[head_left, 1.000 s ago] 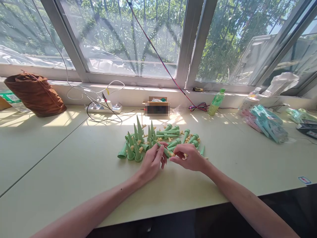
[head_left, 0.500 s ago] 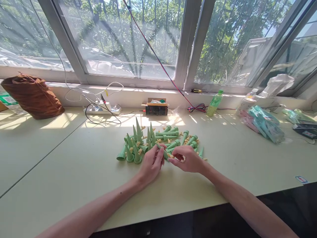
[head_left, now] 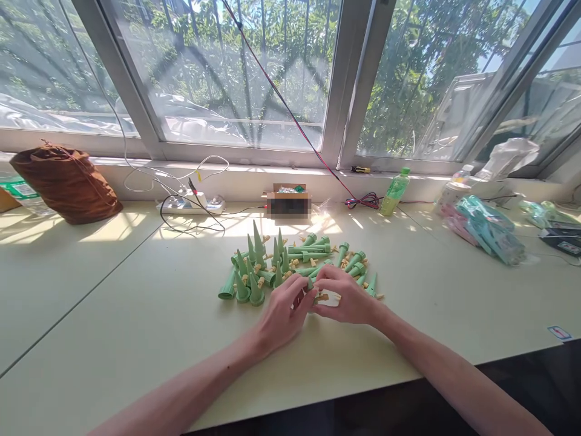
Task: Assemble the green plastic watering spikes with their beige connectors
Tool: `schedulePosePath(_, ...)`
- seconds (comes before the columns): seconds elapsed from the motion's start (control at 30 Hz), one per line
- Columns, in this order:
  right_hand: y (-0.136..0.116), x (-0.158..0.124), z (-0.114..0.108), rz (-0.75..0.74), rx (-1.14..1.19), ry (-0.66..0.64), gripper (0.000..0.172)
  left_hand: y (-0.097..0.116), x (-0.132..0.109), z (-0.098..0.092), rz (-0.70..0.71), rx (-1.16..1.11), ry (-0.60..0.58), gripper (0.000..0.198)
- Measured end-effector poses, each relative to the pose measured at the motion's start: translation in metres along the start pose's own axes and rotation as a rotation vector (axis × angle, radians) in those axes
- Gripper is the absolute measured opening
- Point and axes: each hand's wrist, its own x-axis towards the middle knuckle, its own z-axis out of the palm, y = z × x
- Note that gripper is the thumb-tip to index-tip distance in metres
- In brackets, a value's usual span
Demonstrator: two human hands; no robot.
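"Where are your hands?"
"Both are on the near side of the small cardboard box [head_left: 289,206], which stands at the back of the pale counter [head_left: 136,339]. My left hand [head_left: 284,310] is closed around a green spike [head_left: 310,283], held almost straight in front of the box, its tip showing above my fingers."

"And the right?"
"My right hand [head_left: 348,297] is half curled, finger and thumb bowed apart, their tips at the same spike. A tan fitting [head_left: 322,297] shows between them. How firmly they grip, I cannot tell."

"What lies around the spike?"
"Between the box and my hands, more spikes: upright cones [head_left: 258,245], mostly in front of the box and to its left, and fallen cones [head_left: 312,249] in front and to its right. Small tan pieces [head_left: 313,263] are scattered among them."

"Farther off?"
"Left of the box, a white power strip [head_left: 170,208], then a brown cloth bag [head_left: 68,184]. Right of it, coiled wire [head_left: 367,200], a green-capped bottle [head_left: 394,195] and, beyond, teal plastic packets [head_left: 492,227]."
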Motion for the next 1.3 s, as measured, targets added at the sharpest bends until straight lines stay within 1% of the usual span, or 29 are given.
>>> schedulePosePath(0.13,0.001,-0.001,0.007,-0.011,-0.008,0.01,0.015,0.001,-0.002,0.001,0.038,0.008,0.005,0.016)
schedulePosePath(0.23,0.0,-0.002,0.008,-0.022,0.006,0.028,0.017,0.0,-0.002,0.003,0.018,-0.035,0.018,0.008)
schedulePosePath(0.3,0.001,-0.002,0.005,-0.015,0.007,0.044,0.016,-0.001,-0.003,0.003,0.009,-0.076,0.056,0.005)
schedulePosePath(0.37,0.005,-0.001,-0.002,0.015,-0.016,0.08,0.013,-0.001,-0.004,0.004,0.024,-0.085,0.092,0.004)
schedulePosePath(0.4,0.008,0.0,-0.008,0.034,-0.04,0.126,0.012,-0.001,-0.004,0.004,0.037,-0.076,0.095,0.004)
schedulePosePath(0.47,0.016,0.003,-0.023,0.098,-0.111,0.274,0.012,0.0,-0.005,0.003,0.058,-0.043,0.062,0.007)
schedulePosePath(0.53,0.026,0.008,-0.041,0.2,-0.191,0.454,0.016,0.001,-0.006,0.003,0.064,-0.008,-0.019,0.01)
schedulePosePath(0.57,0.031,0.011,-0.05,0.266,-0.224,0.521,0.02,0.001,-0.006,0.003,0.059,0.008,-0.071,0.011)
schedulePosePath(0.6,0.036,0.014,-0.059,0.323,-0.234,0.556,0.023,0.002,-0.006,0.002,0.05,0.022,-0.126,0.012)
schedulePosePath(0.63,0.042,0.017,-0.066,0.377,-0.213,0.53,0.023,0.002,-0.006,0.002,0.039,0.035,-0.188,0.013)
schedulePosePath(0.7,0.054,0.025,-0.076,0.488,-0.173,0.391,0.023,0.004,-0.006,0.002,0.03,0.056,-0.28,0.014)
schedulePosePath(0.77,0.07,0.034,-0.08,0.523,-0.233,0.327,0.025,0.005,-0.005,0.002,0.048,0.086,-0.339,0.016)
schedulePosePath(0.83,0.088,0.042,-0.078,0.55,-0.344,0.297,0.023,0.006,-0.004,0.002,0.071,0.111,-0.354,0.02)
schedulePosePath(0.9,0.106,0.049,-0.072,0.612,-0.428,0.275,0.019,0.006,-0.004,0.002,0.085,0.125,-0.352,0.021)
schedulePosePath(1.03,0.134,0.055,-0.057,0.684,-0.449,0.236,0.016,0.005,-0.005,0.002,0.1,0.142,-0.347,0.021)
schedulePosePath(1.13,0.143,0.053,-0.05,0.727,-0.442,0.173,0.016,0.006,-0.005,0.002,0.108,0.149,-0.36,0.019)
schedulePosePath(1.3,0.145,0.048,-0.049,0.754,-0.418,0.082,0.02,0.011,-0.004,0.0,0.141,0.161,-0.39,0.016)
